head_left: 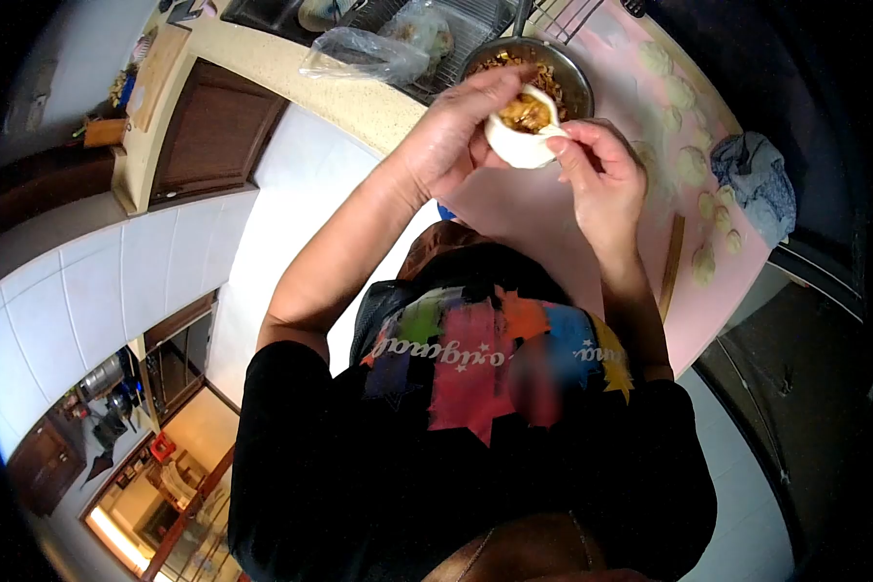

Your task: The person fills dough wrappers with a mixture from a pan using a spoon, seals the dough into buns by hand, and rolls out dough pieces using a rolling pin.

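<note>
A white dough wrapper point(520, 147) with brownish chopped filling point(527, 113) inside is held up in front of me, its top still gaping. My left hand point(464, 131) cups it from the left side, with the thumb across near the filling. On the other side, my right hand point(603, 167) pinches the wrapper's edge between thumb and fingers. Just behind the wrapper stands a metal pan point(580, 89) of similar chopped filling, partly covered by my left hand.
Flattened dough rounds and small dough pieces point(692, 167) lie on the pink mat point(592, 262) at right. A thin wooden rolling pin point(671, 267) is nearer me. A bluish cloth point(757, 184) sits at the mat's edge. A plastic bag point(378, 56) lies by the dish rack point(480, 29).
</note>
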Available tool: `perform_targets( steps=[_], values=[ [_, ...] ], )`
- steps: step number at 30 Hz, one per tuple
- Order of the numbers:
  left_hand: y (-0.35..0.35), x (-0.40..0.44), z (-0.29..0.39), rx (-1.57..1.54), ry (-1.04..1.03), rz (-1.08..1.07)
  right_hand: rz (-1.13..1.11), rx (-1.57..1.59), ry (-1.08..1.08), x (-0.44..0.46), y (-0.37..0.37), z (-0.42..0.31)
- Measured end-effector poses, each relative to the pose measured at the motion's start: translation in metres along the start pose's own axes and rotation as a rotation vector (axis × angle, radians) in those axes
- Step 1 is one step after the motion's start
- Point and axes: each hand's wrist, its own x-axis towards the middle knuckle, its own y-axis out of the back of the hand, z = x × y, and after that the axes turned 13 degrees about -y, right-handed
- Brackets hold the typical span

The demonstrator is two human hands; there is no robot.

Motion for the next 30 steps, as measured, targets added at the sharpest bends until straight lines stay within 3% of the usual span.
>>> perform_targets(
  steps=[5, 7, 11, 13, 14, 17, 21, 23, 24, 25, 28, 30],
  values=[
    [0.001, 0.003, -0.009, 0.096, 0.025, 0.041, 0.012, -0.177, 0.217, 0.004, -0.003, -0.004],
    [0.002, 0.004, -0.012, 0.165, 0.023, 0.045, -0.008, -0.398, 0.567, 0.008, -0.002, -0.006],
    [0.010, 0.006, -0.019, 0.286, -0.100, -0.065, 0.107, -0.352, 0.323, 0.001, -0.005, -0.021],
    [0.004, 0.004, -0.007, 0.269, 0.003, -0.044, -0.064, -0.369, 0.209, 0.004, 0.001, -0.014],
    [0.001, 0.004, -0.002, 0.254, 0.101, -0.025, -0.049, -0.391, 0.284, 0.005, 0.001, -0.003],
    [-0.002, 0.004, -0.001, 0.196, 0.125, 0.092, -0.014, -0.461, 0.422, 0.006, 0.002, -0.002],
    [0.007, 0.011, -0.006, 0.336, 0.098, 0.036, -0.087, -0.491, 0.530, 0.007, 0.004, -0.016],
    [0.016, 0.015, -0.013, 0.531, -0.001, -0.207, -0.015, -0.548, 0.418, 0.005, 0.004, -0.026],
    [0.012, 0.013, -0.007, 0.536, 0.022, -0.261, -0.134, -0.529, 0.402, 0.008, 0.009, -0.021],
    [0.006, 0.011, -0.001, 0.536, 0.022, -0.260, -0.135, -0.529, 0.403, 0.009, 0.010, -0.017],
    [-0.006, 0.007, 0.012, 0.337, 0.137, 0.026, -0.098, -0.530, 0.455, 0.011, 0.009, -0.007],
    [-0.008, 0.007, 0.007, 0.283, 0.095, 0.058, 0.032, -0.377, 0.318, 0.008, 0.003, -0.006]
  ],
)
